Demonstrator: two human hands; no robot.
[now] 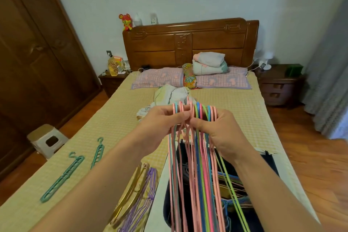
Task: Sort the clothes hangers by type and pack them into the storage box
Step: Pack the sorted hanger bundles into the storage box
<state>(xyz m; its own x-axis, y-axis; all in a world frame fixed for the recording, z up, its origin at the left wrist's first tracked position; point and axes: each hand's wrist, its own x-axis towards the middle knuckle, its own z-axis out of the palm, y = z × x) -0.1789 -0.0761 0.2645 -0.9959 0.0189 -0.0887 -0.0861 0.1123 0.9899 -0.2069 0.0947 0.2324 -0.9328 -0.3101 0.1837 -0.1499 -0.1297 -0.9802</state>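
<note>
A bunch of thin coloured wire hangers [195, 166], pink, blue and green, hangs by the hooks from both my hands above the dark storage box [267, 158]. My left hand [165, 122] pinches the pink and light-blue hooks on the left of the bunch. My right hand [220, 130] grips the hooks on the right. Gold hangers [130, 194] and purple hangers [143, 205] lie on the bed just left of the box. Two teal multi-hole hangers [64, 175] [97, 153] lie further left. More hangers show inside the box, partly hidden by the bunch.
The bed [116, 118] has a yellow checked cover, with crumpled cloth [169, 96] in the middle and pillows and folded blankets [209, 63] at the headboard. A white stool [47, 140] stands at the left, beside a brown wardrobe [37, 53]. Nightstands flank the bed.
</note>
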